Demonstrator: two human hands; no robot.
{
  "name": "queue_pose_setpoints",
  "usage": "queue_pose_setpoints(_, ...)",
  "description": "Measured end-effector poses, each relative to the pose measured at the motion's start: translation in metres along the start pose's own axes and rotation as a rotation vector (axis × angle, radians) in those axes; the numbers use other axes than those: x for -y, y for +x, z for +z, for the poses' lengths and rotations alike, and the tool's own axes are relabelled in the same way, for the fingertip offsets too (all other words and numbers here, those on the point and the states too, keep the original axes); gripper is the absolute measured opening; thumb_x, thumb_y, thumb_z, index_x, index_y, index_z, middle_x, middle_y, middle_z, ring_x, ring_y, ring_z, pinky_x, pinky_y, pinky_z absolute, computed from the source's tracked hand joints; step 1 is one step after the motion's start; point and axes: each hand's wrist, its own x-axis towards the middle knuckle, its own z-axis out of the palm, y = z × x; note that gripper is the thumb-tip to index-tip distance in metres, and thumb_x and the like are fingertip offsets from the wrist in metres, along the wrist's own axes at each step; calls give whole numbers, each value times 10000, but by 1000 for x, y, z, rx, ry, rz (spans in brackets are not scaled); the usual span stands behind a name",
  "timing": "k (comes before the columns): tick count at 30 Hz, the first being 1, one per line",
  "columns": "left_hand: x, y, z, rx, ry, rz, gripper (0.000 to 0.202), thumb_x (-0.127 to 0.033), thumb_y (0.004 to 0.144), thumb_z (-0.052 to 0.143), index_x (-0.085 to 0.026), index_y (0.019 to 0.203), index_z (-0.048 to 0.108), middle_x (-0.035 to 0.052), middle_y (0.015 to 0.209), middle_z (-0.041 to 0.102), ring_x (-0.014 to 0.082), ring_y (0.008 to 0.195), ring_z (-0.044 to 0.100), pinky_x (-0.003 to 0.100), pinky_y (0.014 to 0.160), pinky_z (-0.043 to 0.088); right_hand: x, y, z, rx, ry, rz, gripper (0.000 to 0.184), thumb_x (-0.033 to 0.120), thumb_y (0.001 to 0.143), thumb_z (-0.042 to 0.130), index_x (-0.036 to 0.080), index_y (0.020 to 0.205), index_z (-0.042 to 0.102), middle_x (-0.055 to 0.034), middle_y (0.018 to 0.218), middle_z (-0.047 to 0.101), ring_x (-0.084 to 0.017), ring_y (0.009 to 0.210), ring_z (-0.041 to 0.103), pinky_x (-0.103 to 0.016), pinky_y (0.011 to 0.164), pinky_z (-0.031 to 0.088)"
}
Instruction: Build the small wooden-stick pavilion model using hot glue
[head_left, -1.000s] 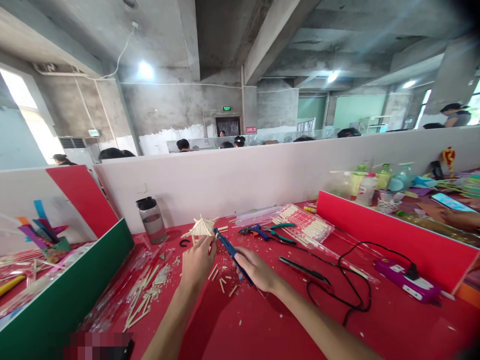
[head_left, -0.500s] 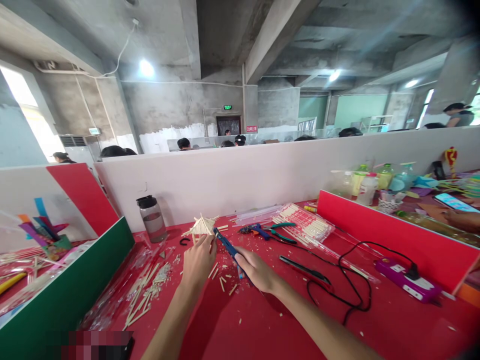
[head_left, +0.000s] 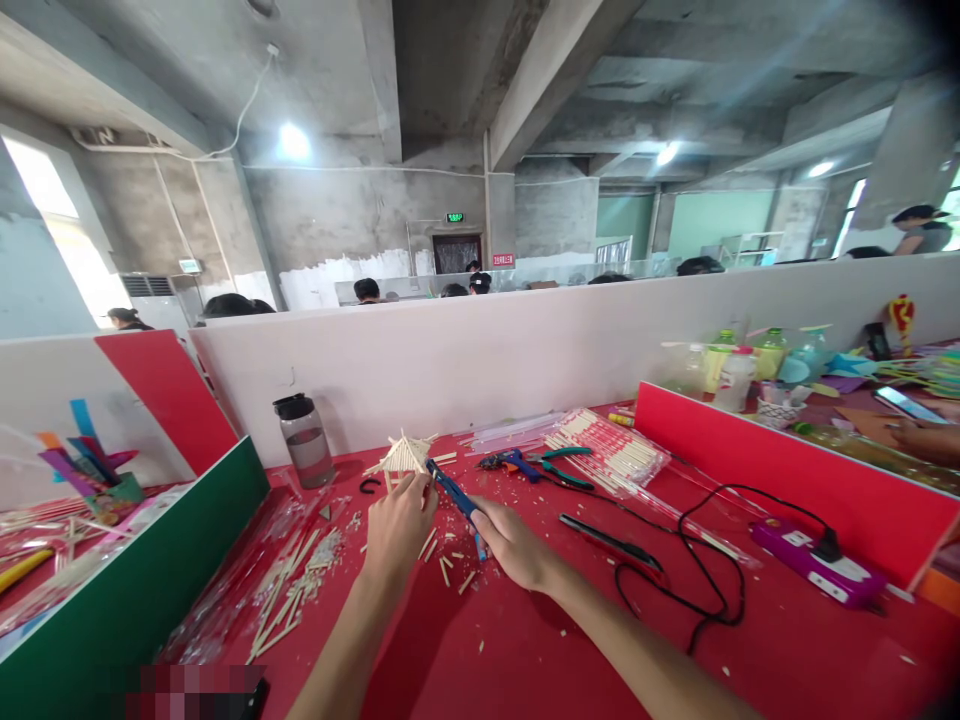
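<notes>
A small model with a pointed roof of pale wooden sticks (head_left: pixel 405 453) stands on the red tabletop (head_left: pixel 480 660). My left hand (head_left: pixel 399 520) is right at the model's near side with its fingers closed; what they pinch is hidden. My right hand (head_left: pixel 514 540) is wrapped round a slim blue hand tool (head_left: pixel 454 490), whose exact kind I cannot make out. The tool's dark tip reaches to my left fingertips, beside the model. Below the hands lie several short cut stick pieces (head_left: pixel 446 570).
Right of the model are a blue glue gun (head_left: pixel 517 460), green-handled pliers (head_left: pixel 568 468), bagged sticks (head_left: pixel 611 445) and a black-handled cutter (head_left: pixel 611 540). A black cord runs to a purple power strip (head_left: pixel 817 562). A water bottle (head_left: pixel 304 440) and loose sticks (head_left: pixel 289 590) are left, between green and red dividers.
Both hands stay almost in place. The blue tool's tip has shifted very slightly left by my left fingertips. At the far right, another person's phone has tilted.
</notes>
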Motion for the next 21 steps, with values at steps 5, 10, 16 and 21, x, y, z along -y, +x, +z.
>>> queue_pose_setpoints(5,-1,-1,-1,-11,1,-11,216,-304,957,429,-228,957,631,38,970,723,169,757,667,227,555,335,0,-1,3,-4,16,5,381,454,1009,308,202,1082,584,-21,839,593,-170,723,545,-266,660,409)
queue_pose_setpoints(10,-1,-2,-1,-26,0,-17,232,-311,958,428,-224,939,642,35,964,725,162,764,667,225,555,343,-1,-3,7,-7,62,37,401,482,1009,298,198,999,580,-14,819,598,-162,694,551,-266,640,404)
queue_pose_setpoints(16,1,-2,1,-82,-17,4,246,-313,964,423,-236,953,656,30,958,725,154,753,658,222,555,343,-2,-3,8,-4,107,21,437,503,1012,268,193,944,568,0,747,572,-153,653,546,-262,626,398)
queue_pose_setpoints(21,1,-2,0,-84,-21,9,221,-295,954,437,-230,912,644,23,919,722,153,732,651,230,541,308,3,-4,4,-9,35,6,403,483,1011,284,202,940,565,-11,780,575,-167,690,533,-264,629,394)
